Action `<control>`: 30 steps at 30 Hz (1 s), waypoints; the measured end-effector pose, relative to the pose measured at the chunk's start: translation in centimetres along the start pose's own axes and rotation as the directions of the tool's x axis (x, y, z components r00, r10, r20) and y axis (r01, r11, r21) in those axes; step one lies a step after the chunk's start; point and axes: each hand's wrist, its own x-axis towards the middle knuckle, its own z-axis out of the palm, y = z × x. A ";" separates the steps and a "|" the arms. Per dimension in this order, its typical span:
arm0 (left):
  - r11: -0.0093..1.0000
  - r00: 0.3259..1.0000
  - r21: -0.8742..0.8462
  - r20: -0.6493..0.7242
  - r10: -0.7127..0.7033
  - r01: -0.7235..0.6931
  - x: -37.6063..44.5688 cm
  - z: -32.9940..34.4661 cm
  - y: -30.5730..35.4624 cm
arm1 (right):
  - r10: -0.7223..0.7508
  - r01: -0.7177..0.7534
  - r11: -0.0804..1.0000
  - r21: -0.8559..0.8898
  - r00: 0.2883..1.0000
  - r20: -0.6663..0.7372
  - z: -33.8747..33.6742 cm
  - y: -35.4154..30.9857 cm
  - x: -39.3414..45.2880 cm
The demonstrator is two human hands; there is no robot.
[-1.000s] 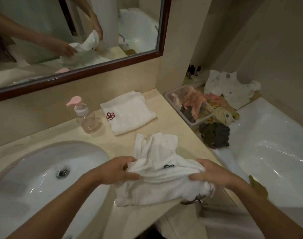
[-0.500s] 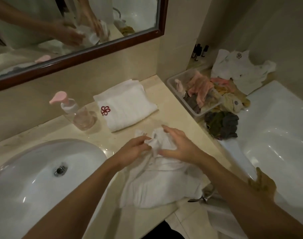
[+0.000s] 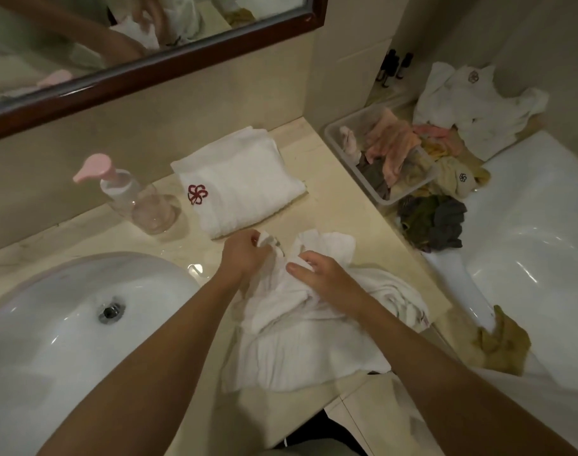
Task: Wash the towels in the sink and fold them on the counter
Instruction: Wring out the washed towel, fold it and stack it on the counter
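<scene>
Sink [image 3: 51, 324] sits far left of the fingers, basin showing only its drain, no towel in it. Pump bottle [image 3: 133, 199] stands up-left of the left fingertips on the counter [image 3: 347, 205]. Folded towel [image 3: 238, 182] with red flower mark lies just beyond the left fingers — judged finished, one done.

Left hand [image 3: 241, 255] has fingers curled, pinching a corner of the crumpled white towel [image 3: 307, 330]. Right hand [image 3: 324, 278] lies on the same towel just right of the left one; thumb and forefinger seem to nip a fold, other fingers loosely bent — grip partly hidden. Towel is bunched under and behind both hands, near edge hanging over the counter front. Fold not yet started; likely still finding corners to spread it flat.

Right of the fingers, well apart: plastic bin [image 3: 379, 159] of mixed cloths, dark rags [image 3: 432, 222] beside it, white heap [image 3: 478, 106] further back, olive cloth [image 3: 501, 343] on the tub rim [image 3: 527, 241]. Whether those are washed cannot be told. Judgement: early-to-mid task, most of the pile left.
</scene>
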 end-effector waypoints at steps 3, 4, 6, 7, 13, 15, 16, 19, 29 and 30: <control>0.973 0.997 -0.220 0.060 -0.056 0.068 -0.6 -1.2 -1.1 | -0.012 0.007 0.997 -0.070 0.998 -0.066 0.2 0.4 0.5; 0.953 0.993 -0.287 0.088 -0.074 0.097 -0.9 -1.7 -1.4 | -0.028 0.021 0.995 -0.097 0.997 -0.073 0.3 0.6 0.6; 0.921 0.986 -0.371 0.151 -0.068 0.120 -1.0 -2.6 -1.8 | -0.065 0.053 0.991 -0.126 0.994 -0.091 0.6 0.8 0.9; 0.916 0.983 -0.387 0.177 -0.043 0.110 -1.2 -3.2 -1.9 | -0.082 0.070 0.991 -0.112 0.992 -0.100 0.6 0.6 1.0; 0.814 0.966 -0.574 0.249 0.072 0.087 -2.2 -4.9 -1.7 | -0.260 0.266 0.938 -0.224 0.964 0.056 1.8 -1.1 3.2; 0.814 0.969 -0.573 0.240 0.057 0.094 -2.4 -4.7 -1.9 | -0.217 0.244 0.947 -0.208 0.966 0.143 2.3 -1.8 3.9; 0.856 0.982 -0.511 0.189 0.027 0.075 -2.4 -4.3 -2.0 | -0.191 0.217 0.956 -0.197 0.971 0.145 2.4 -2.1 4.1; 0.983 0.995 -0.182 -0.090 -0.041 0.024 -2.4 -3.3 -1.9 | -0.208 0.209 0.944 -0.255 0.978 0.029 2.2 -1.9 4.1; 0.847 0.988 -0.511 0.108 -0.110 0.150 -1.9 -4.2 -3.4 | -0.165 0.102 0.974 -0.201 0.930 -0.327 0.6 -0.2 1.4; 0.849 0.984 -0.504 0.150 -0.095 0.158 -1.9 -4.7 -3.6 | -0.146 0.085 0.978 -0.191 0.931 -0.335 0.4 -0.1 1.3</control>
